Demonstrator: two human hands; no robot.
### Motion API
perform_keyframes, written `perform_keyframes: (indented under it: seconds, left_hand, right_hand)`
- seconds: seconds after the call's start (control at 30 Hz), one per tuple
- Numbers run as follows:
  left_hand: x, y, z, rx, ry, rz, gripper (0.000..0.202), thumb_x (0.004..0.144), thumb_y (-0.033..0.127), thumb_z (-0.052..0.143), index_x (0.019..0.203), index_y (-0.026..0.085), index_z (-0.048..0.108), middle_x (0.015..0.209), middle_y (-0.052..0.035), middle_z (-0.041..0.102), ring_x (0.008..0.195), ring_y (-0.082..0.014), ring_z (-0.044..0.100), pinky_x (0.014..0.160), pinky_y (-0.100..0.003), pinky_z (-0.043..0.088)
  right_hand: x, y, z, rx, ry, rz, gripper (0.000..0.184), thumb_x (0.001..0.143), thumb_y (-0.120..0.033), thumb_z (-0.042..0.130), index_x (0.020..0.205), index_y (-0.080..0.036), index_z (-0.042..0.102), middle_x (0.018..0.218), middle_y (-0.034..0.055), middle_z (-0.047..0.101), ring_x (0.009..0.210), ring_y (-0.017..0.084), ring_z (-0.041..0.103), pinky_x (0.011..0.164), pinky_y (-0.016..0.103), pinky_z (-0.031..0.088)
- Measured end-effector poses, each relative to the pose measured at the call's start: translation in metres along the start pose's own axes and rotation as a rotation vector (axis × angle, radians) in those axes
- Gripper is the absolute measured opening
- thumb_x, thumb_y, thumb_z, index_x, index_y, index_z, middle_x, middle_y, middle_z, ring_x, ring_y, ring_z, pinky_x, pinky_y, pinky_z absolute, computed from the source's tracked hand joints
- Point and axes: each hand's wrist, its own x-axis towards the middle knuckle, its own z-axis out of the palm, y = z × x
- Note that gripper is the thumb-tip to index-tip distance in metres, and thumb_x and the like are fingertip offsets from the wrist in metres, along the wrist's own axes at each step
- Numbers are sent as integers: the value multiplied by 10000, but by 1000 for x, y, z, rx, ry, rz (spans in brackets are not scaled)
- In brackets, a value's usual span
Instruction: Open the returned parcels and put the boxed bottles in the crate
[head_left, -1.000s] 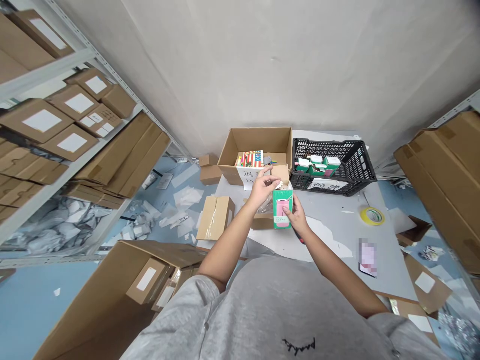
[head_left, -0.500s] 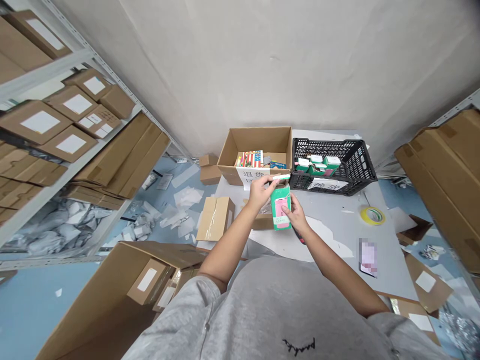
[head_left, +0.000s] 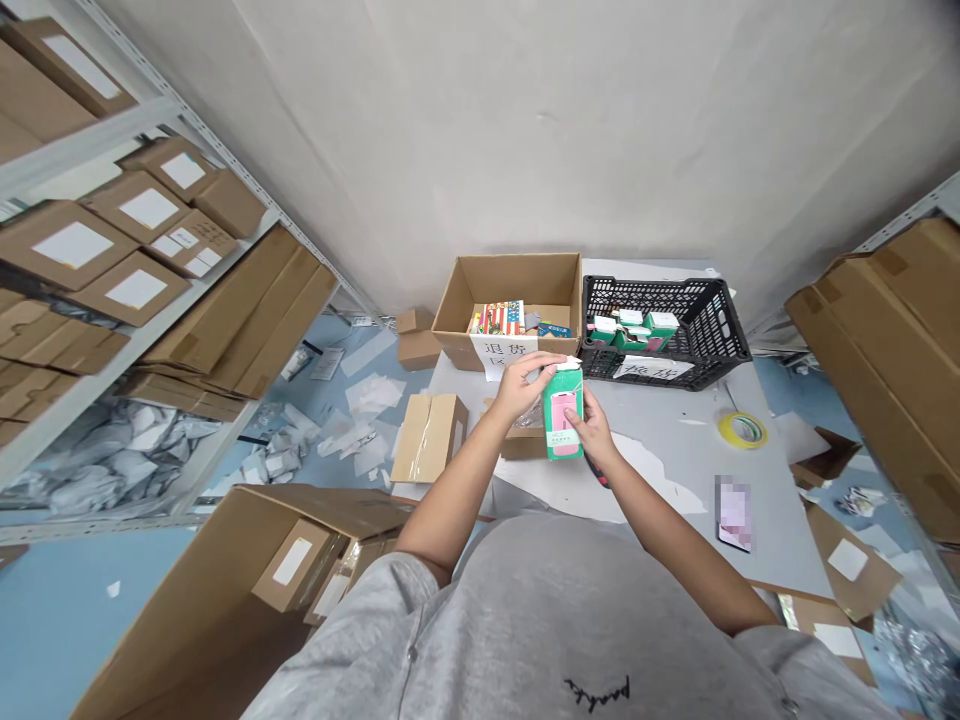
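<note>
My fingers (head_left: pixel 576 420) hide part of the green box (head_left: pixel 562 445), whose small print is too tiny to read; the flat thing (head_left: pixel 733 513) on the surface (head_left: pixel 675 450) is blurred beyond telling.

Probably plastered wall (head_left: pixel 525 130), metal shelving (head_left: pixel 90 135).

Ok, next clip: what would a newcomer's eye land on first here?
The green-and-pink box stands out first, held between the left hand and right hand at centre. Behind it sit an open cardboard carton holding a flag-printed package, and, to its right, a black plastic crate of green boxes.
</note>
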Motion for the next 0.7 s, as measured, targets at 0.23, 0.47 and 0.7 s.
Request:
perform_keyframes:
  seconds: [0.23,0.47,0.7]
  left_hand:
    - [3,-1,-5,-56,-48,-10,344,1025,471,594,1145,225,801,1226,-88,770,1172,-245,705,1071,-420,524]
    - [6,-4,-5,-138,-47,-60,342,1017,467,613,1152,214,799,1231,-80,777,1211,-262,707,1102,-437,524]
    - [3,3,-6,-5,-126,98,322,961,458,711,1148,202,764,1296,-120,738,1278,-271,665,1152,-492,477]
  right_hand:
    - [-4,-3,0,37,13,20,870,825,-644,784,1548,-254,500,1570,113,548,1409,335,545,1204,501,423]
    - [-2,-8,-2,32,22,13,877,817,-657,784,1542,-246,512,1564,120,554,1400,346,554,1188,514,439]
    - [-1,-10,-4,5,29,-31,858,844,-635,766,1557,-245,491,1571,121,547,1387,339,569,1182,512,446]
